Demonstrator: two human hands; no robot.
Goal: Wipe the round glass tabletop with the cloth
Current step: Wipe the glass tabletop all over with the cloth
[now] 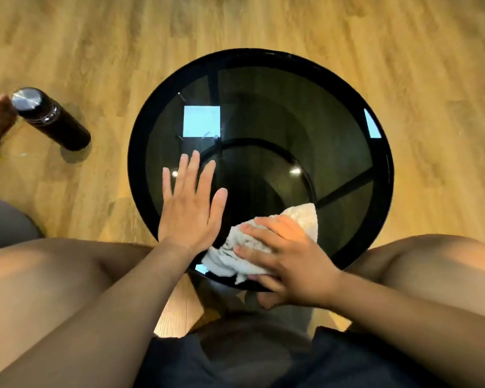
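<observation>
Bare knees frame the bottom of the view, and between them the right hand (277, 256) presses down on a crumpled white terry cloth (263, 242). Its fingers lie spread over the cloth and the thumb curls under the near edge, so it grips the cloth loosely and does not make a fist. Just left of it, the left hand (189, 208) lies fully open and flat on the glass, holding nothing; I judge that it steadies the table. Both hands rest on the near part of the round dark glass tabletop with a black rim (347, 88). Farther left, well apart on the wooden floor (403, 37), stands a black cylindrical bottle with a metal cap (51, 119). The cloth looks soft and light; it is best held bunched under the palm. The glass is probably smooth, slippery and fragile, so even, moderate pressure seems wise.
</observation>
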